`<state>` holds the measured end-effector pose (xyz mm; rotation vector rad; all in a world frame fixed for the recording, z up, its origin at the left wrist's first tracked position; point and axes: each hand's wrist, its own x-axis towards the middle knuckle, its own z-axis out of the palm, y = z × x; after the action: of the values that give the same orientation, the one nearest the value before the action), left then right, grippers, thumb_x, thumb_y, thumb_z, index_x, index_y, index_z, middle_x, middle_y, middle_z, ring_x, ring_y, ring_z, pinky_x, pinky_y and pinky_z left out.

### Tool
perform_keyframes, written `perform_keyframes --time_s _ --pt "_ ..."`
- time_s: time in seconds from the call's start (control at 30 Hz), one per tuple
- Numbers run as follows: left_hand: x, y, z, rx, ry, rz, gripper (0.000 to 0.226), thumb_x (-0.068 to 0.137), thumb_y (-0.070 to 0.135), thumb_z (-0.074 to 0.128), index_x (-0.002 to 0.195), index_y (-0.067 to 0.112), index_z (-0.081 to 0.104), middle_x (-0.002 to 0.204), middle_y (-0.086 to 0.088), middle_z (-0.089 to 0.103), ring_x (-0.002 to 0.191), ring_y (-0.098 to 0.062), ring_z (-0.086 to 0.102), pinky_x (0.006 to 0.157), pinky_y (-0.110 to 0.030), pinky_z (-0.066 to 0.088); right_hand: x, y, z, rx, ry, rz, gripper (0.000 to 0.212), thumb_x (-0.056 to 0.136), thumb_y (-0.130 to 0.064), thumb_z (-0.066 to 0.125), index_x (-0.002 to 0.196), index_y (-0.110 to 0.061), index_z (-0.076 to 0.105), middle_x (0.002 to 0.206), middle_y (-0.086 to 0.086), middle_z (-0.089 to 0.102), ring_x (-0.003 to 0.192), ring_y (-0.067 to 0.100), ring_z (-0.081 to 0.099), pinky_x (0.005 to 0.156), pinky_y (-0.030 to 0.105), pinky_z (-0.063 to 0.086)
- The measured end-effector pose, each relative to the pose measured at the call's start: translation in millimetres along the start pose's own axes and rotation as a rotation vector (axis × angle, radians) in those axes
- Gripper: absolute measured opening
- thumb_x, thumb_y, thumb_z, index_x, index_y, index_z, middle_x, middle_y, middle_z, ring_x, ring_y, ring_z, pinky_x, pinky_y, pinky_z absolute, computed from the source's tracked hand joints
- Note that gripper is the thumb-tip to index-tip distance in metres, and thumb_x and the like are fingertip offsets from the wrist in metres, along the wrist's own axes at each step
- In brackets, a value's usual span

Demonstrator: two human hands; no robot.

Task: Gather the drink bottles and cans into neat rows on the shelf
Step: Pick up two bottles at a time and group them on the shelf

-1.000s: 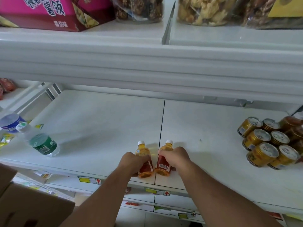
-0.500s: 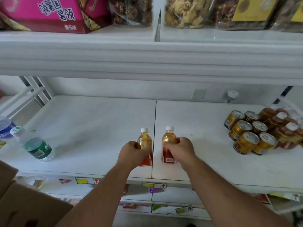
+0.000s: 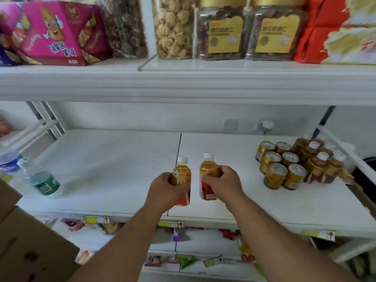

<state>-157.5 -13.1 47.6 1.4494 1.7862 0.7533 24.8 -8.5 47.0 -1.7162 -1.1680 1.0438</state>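
Note:
Two small amber drink bottles with white caps stand upright side by side near the front middle of the white shelf [image 3: 114, 165]. My left hand [image 3: 164, 192] grips the left bottle [image 3: 181, 174]. My right hand [image 3: 223, 185] grips the right bottle [image 3: 207, 169]. At the right, several gold cans [image 3: 278, 165] stand in rows, with several brown bottles [image 3: 319, 161] behind and beside them. A clear water bottle with a green label [image 3: 40, 180] lies at the left end, next to a blue-labelled bottle [image 3: 9, 159].
The shelf above [image 3: 183, 82] overhangs and carries a pink box [image 3: 55, 33], snack jars [image 3: 221, 29] and red packs. A cardboard box [image 3: 30, 247] sits at the lower left. Lower shelves hold snack packets. A white fitting [image 3: 267, 126] sticks out of the back wall.
Both hands have carried the two amber bottles a little further onto the shelf and apart from each other; the view has tilted upward, showing more of the upper shelf.

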Motion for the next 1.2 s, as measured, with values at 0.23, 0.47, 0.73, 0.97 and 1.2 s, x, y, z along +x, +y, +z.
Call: perform_keyframes --time_s 0.23,0.47,0.73,0.97,1.2 --pt "-63 32 44 0.009 0.025 0.019 0.024 0.080 0.036 0.077 0.094 0.029 0.059 0.086 0.014 0.063 0.074 0.001 0.059 0.056 -0.015 0.040 -28 27 -68 0.028 -0.002 -0.007 0.046 0.081 -0.033 0.081 0.121 -0.023 0.062 0.110 -0.004 0.067 0.097 0.016 0.065 0.082 0.034 0.054" --pt "-118 48 79 -0.002 0.024 0.030 0.037 0.079 0.036 0.079 0.108 0.027 0.057 0.089 0.017 0.061 0.077 0.001 0.060 0.058 -0.014 0.044 -65 61 -117 0.098 0.047 0.007 0.041 0.079 -0.031 0.083 0.115 -0.026 0.064 0.102 -0.008 0.068 0.092 0.013 0.066 0.080 0.033 0.054" --pt "-163 57 99 -0.022 0.006 0.072 0.041 0.077 0.037 0.081 0.109 0.025 0.059 0.091 0.015 0.064 0.081 -0.003 0.062 0.066 -0.021 0.048 -113 78 -154 0.137 0.090 -0.033 0.038 0.079 -0.029 0.083 0.111 -0.030 0.063 0.100 -0.013 0.067 0.089 0.005 0.064 0.072 0.027 0.051" --pt "-206 51 115 -0.077 -0.049 0.138 0.045 0.074 0.039 0.083 0.109 0.027 0.058 0.089 0.018 0.063 0.080 -0.002 0.063 0.073 -0.028 0.054 -164 92 -177 0.091 0.166 -0.035 0.038 0.077 -0.033 0.084 0.111 -0.031 0.068 0.101 -0.013 0.071 0.093 0.010 0.068 0.085 0.036 0.057" --pt "-259 50 134 -0.119 -0.095 0.170 0.040 0.075 0.037 0.083 0.105 0.028 0.059 0.085 0.017 0.064 0.077 0.002 0.061 0.066 -0.019 0.048 -213 114 -201 0.062 0.213 -0.014 0.036 0.077 -0.033 0.086 0.108 -0.032 0.068 0.099 -0.013 0.070 0.091 0.009 0.068 0.078 0.031 0.057"
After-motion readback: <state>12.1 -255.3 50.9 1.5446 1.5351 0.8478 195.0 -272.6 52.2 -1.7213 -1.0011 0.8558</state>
